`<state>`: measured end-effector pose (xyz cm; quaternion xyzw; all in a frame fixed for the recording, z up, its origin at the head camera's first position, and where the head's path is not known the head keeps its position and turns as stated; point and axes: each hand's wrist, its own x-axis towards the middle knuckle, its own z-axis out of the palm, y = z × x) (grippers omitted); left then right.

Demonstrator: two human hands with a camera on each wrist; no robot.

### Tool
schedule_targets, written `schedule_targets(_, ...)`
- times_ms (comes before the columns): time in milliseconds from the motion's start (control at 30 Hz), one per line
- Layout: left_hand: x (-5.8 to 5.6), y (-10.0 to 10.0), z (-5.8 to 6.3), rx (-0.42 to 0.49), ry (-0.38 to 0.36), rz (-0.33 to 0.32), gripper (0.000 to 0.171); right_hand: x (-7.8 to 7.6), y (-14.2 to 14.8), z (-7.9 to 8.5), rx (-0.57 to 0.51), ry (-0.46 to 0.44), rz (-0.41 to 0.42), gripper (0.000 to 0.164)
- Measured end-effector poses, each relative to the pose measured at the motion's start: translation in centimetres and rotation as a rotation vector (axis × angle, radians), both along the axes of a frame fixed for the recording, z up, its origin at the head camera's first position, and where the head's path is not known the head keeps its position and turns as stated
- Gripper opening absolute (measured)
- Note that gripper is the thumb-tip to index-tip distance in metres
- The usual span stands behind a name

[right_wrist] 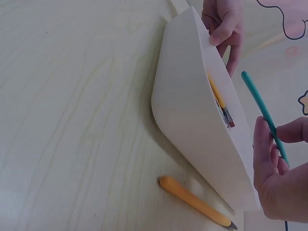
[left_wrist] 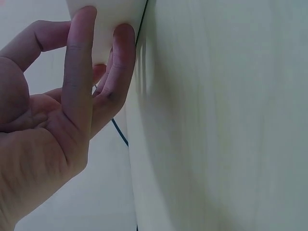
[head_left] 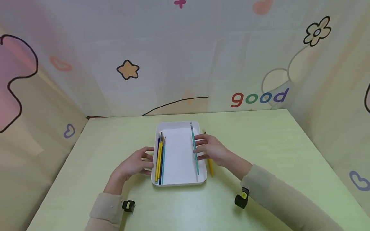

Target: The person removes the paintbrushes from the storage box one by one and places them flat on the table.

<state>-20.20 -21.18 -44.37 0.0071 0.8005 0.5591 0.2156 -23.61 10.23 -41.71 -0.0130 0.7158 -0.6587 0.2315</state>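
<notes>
You have a pale green table (head_left: pixel 185 208) under your left hand (head_left: pixel 134 164) and right hand (head_left: pixel 215 150). Beyond them rises a pale wall (head_left: pixel 173 48): a star (head_left: pixel 128 69) ahead of the left, multicoloured "good" (head_left: pixel 266 98) and a flower (head_left: pixel 317 32) past the right.

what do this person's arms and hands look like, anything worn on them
Both the left sleeve and the right sleeve are plain pale beige. At the left wrist is a small black boxy device; the right wrist's black unit has a bright yellow patch. The left hand and right hand wear no gloves.
</notes>
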Motion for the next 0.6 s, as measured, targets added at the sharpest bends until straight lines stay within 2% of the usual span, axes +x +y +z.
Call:
schedule_targets(433, 0.1, 0.0, 0.0, -0.009, 0.003, 0.000, 0.070, -0.1, 4.0, -0.5, -0.001, 0.013, -0.020, 0.059)
schedule_targets(600, 0.0, 0.1, -0.1, -0.009, -0.004, 0.001, 0.071, -0.3, 5.5, -1.0, 0.052, 0.003, -0.031, 0.058)
